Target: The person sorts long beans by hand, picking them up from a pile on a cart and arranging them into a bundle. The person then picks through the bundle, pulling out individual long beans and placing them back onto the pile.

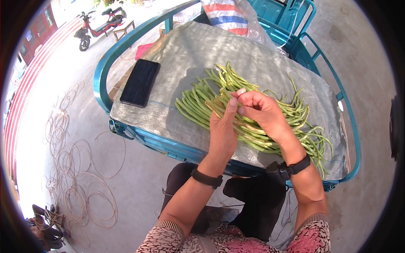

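Observation:
A pile of long green beans (pixel 198 103) lies on a grey woven sheet (pixel 168 122), some of the pods yellowish. Over the middle of the pile, my left hand (pixel 223 130) is closed on a few yellowish long beans, its thumb pointing up. My right hand (pixel 263 114) meets it there, thumb and forefinger pinched close to the left thumb. Whatever lies between those right fingertips is too small and hidden to make out. Loose bean ends spread out to the right, under and past my right wrist.
The sheet covers the bed of a blue metal cart (pixel 101 80) with raised side rails. A black phone (pixel 140 83) lies left of the beans. A striped bag (pixel 225 17) sits behind. Coiled wire (pixel 67 160) lies on the ground at left; a red scooter (pixel 101 27) stands beyond.

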